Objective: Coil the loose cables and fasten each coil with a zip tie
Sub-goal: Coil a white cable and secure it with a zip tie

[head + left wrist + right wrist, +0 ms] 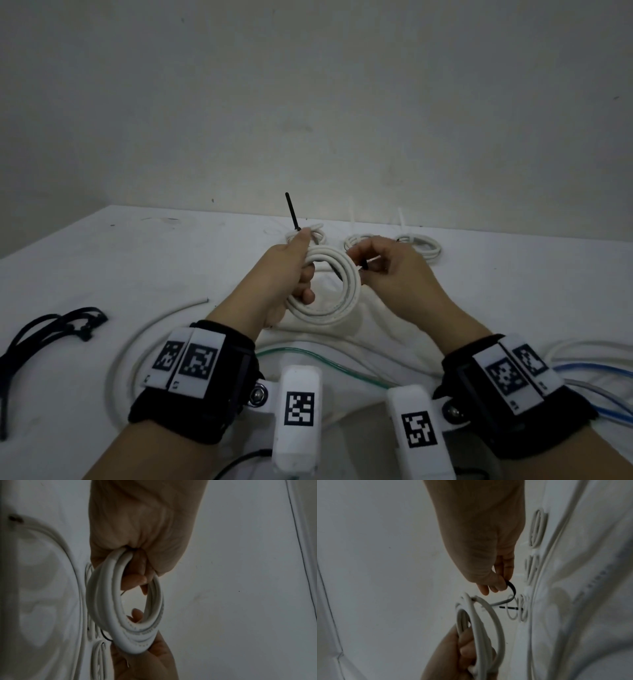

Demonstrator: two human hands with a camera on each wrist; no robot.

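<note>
My left hand (304, 281) grips a white cable coil (330, 301) and holds it upright above the table, fingers curled through its middle. A black zip tie (292, 212) sticks up from behind my left thumb. Its other end (365, 266) is pinched in my right hand (369, 261) at the coil's right side. In the right wrist view the black zip tie (512, 589) bends from my right hand's fingertips (494, 586) down to the coil (478, 622). In the left wrist view the coil (106, 601) hangs from my left hand (137, 536).
Three small tied white coils (423, 245) lie in a row along the table's far edge by the wall. A bunch of black zip ties (51, 330) lies at the left. Loose white cable (144, 339), a clear green tube (325, 364) and blue cables (596, 375) lie near me.
</note>
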